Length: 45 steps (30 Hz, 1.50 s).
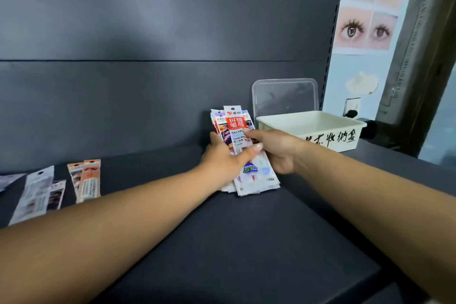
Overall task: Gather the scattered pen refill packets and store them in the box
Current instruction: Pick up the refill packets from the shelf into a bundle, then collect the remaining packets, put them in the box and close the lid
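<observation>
A stack of pen refill packets (237, 123), the front one red and white, is held upright above the dark shelf. My left hand (224, 158) grips the stack from the left with the thumb across its front. My right hand (274, 149) holds it from the right side. The cream storage box (345, 139) with black handwriting stands just right of the stack, open and seemingly empty. More refill packets lie flat at the far left: an orange pair (86, 180) and white ones (37, 192).
A clear plastic lid (285, 95) leans against the dark back panel behind the box. The dark shelf (246, 242) stretches toward me. A poster with eye pictures (367, 7) hangs on the right wall, by a window frame.
</observation>
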Tool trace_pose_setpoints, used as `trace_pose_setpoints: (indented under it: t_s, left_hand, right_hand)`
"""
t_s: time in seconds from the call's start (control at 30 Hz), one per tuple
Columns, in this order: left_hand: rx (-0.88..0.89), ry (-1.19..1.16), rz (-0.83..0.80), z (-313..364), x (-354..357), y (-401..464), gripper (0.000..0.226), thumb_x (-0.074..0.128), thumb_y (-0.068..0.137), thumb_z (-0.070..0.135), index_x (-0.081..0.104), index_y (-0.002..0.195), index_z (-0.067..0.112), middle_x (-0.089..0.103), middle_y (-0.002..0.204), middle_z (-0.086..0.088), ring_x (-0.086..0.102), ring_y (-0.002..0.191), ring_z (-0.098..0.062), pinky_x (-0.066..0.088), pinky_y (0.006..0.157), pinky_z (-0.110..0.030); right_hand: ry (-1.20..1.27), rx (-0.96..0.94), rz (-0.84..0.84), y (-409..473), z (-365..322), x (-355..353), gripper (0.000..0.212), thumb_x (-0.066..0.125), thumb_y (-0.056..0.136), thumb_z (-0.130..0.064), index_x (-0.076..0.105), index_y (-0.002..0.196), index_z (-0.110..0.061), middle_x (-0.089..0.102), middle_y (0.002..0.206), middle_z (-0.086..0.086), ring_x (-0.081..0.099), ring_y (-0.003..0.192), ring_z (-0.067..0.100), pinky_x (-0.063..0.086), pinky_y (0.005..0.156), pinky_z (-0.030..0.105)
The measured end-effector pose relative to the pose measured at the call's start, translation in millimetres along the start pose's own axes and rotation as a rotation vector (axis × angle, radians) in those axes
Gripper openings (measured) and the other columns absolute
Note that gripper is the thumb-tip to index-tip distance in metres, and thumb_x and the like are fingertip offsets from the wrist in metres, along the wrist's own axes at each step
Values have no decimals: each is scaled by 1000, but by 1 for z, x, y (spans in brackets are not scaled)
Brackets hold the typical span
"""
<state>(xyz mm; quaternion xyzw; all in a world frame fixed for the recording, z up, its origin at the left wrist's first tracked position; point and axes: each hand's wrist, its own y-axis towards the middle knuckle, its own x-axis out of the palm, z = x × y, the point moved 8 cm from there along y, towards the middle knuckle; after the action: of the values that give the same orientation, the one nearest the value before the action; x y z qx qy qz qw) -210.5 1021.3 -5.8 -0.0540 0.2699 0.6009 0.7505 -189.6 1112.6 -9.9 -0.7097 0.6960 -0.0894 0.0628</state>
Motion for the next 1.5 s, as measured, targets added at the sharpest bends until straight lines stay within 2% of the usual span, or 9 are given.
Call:
trace_pose_setpoints:
  t_s: [0.17,0.3,0.53,0.6,0.73,0.83,0.97,1.13,1.5]
  left_hand:
    - [-92,34,66,-9,-4,5,52,35,93,46,46,129,10,54,131,-11,51,120,-28,39,102,-37]
    - [-143,69,95,-14,-6,7,46,31,96,35,46,130,7,53,133,-15,50,121,-31,39,101,-36]
    - [-149,128,32,-15,-5,-7,44,35,94,37,49,130,15,49,137,-9,44,128,-26,34,108,-38]
    - [-120,146,7,-12,-2,-12,42,35,95,35,51,129,15,49,138,-6,44,128,-21,32,108,-35]
    - [-80,257,7,-8,1,-16,42,33,96,33,51,128,14,47,138,-8,39,131,-23,29,110,-35]
    - [-112,376,36,-12,-2,-14,44,32,95,37,52,126,12,45,136,-11,36,131,-26,27,110,-35]
    - [-93,328,117,-7,-12,-16,36,37,94,32,60,103,7,56,116,-17,47,117,-32,38,100,-35]
    - [-97,239,250,14,-55,-52,22,47,91,25,68,87,21,61,95,4,53,97,-15,36,81,-22]
    - [23,832,283,24,-231,-195,30,44,91,40,62,76,21,56,65,3,50,65,-16,37,58,-27]
  right_hand:
    - [-52,-83,153,9,-1,-15,22,49,93,-22,59,83,-6,66,54,6,62,41,15,52,43,23]
    - [-248,-216,250,12,-11,-19,28,45,95,-21,54,71,-10,55,48,5,51,36,13,33,33,15]
    - [-428,-274,207,23,-11,-16,30,40,95,-14,58,108,7,46,42,6,28,17,6,19,24,12]
    - [-557,-276,215,23,-11,-16,30,40,95,-16,63,106,1,53,42,1,40,28,9,31,32,16]
    - [-767,-332,145,25,-11,-8,32,39,96,-19,64,108,-3,66,99,16,52,79,20,43,75,27]
    - [-795,-379,109,25,-13,-4,30,40,95,-19,63,108,-4,60,89,9,52,78,18,39,71,22]
    - [-757,-397,173,20,-22,-11,23,42,95,-24,60,104,-15,54,64,4,47,29,6,32,30,13]
    - [-828,-647,248,-14,-55,-1,24,44,93,-27,64,105,-19,63,98,1,57,96,18,42,88,29]
    - [-1660,-1328,135,-150,-53,220,41,35,91,-38,69,83,-16,68,80,1,62,83,24,48,68,31]
